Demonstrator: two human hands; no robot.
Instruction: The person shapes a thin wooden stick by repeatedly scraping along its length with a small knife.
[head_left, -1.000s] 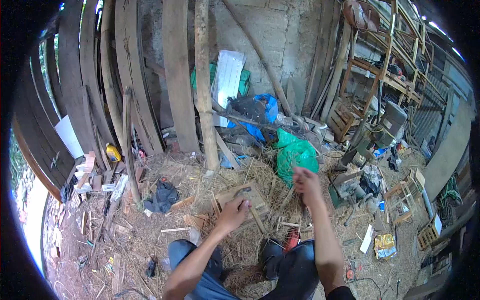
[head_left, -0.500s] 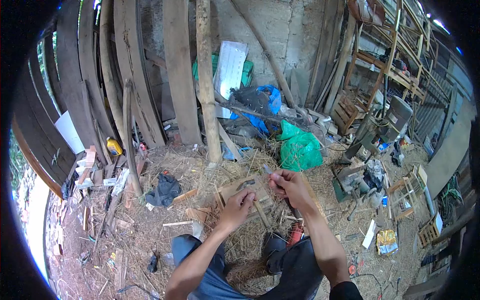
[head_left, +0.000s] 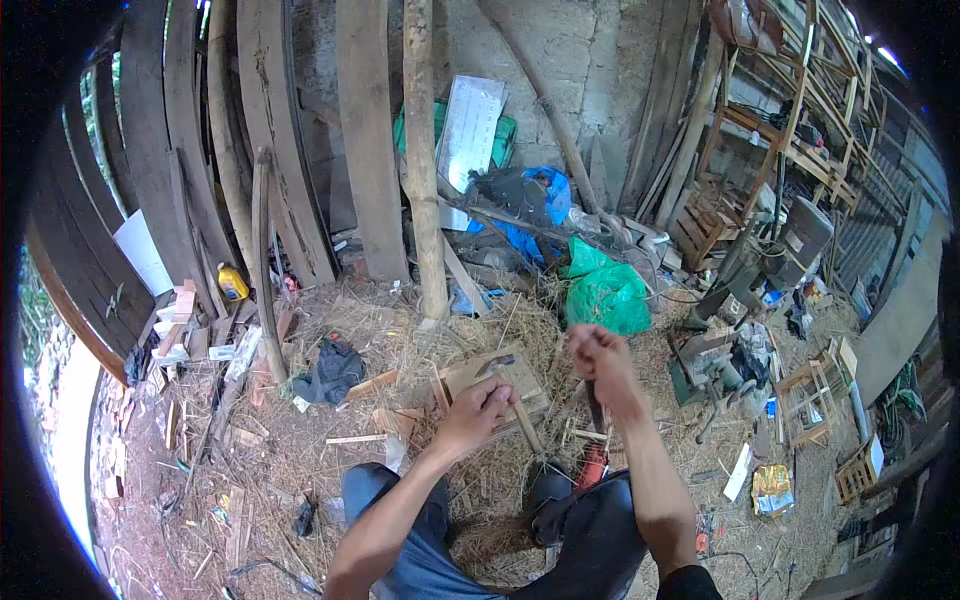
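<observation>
My left hand [head_left: 470,418] is pinched closed, its fingertips beside a hammer [head_left: 527,432]. The hammer's dark head points up and left, its wooden handle down toward my feet. What the left fingers hold is too small to make out. Behind it lies a pale wooden block [head_left: 530,378] on the straw. My right hand [head_left: 603,362], slightly blurred, is curled closed to the right of the block. I cannot make out anything in it. Below the right hand is a red-handled tool [head_left: 592,466] with a dark upper part, partly hidden by the wrist.
A wooden post [head_left: 424,180] stands ahead, with a green sack [head_left: 608,290] to its right. A dark plastic bag [head_left: 332,374] lies at left. At right are a greenish metal machine [head_left: 700,365] and a small wooden frame [head_left: 808,398]. Straw and wood scraps litter the ground.
My right hand has risen slightly and moved right. The thin pointed grey piece at its fingertips no longer shows. My left hand stays almost in place.
</observation>
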